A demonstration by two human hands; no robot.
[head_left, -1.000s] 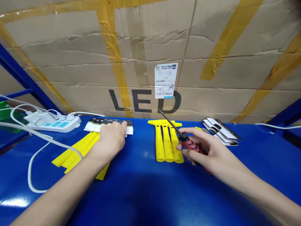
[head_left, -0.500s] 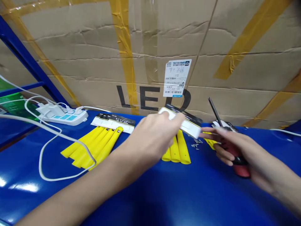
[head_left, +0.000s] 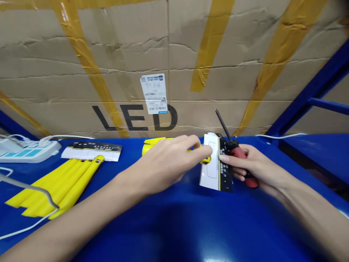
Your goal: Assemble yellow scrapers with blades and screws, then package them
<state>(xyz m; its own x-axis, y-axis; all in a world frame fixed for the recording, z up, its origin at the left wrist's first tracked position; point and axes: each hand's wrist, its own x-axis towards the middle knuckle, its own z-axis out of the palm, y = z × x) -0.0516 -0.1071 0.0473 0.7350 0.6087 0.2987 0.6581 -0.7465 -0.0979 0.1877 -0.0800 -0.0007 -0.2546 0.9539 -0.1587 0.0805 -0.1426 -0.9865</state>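
Note:
My right hand (head_left: 253, 163) is closed around a screwdriver (head_left: 241, 153) with a red and black handle, its dark shaft pointing up and left. The thumb of that hand also presses on a black and white printed card (head_left: 213, 167), held on end above the table. At the card's left edge, my left hand (head_left: 174, 160) pinches the end of a yellow tube (head_left: 206, 160); most of that tube is hidden by the hand. More yellow (head_left: 152, 145) shows behind my left hand, partly covered.
Several yellow tubes (head_left: 62, 185) fan out under another printed card (head_left: 92, 151) on the left. A white power strip (head_left: 32, 153) with cables lies beyond them. A large cardboard box (head_left: 131, 47) stands behind the blue table (head_left: 174, 225). A blue metal frame (head_left: 311, 87) rises at the right.
The view has swung right. The card has passed from my left hand to my right, turning on end beside the screwdriver. My left hand now pinches a yellow tube end.

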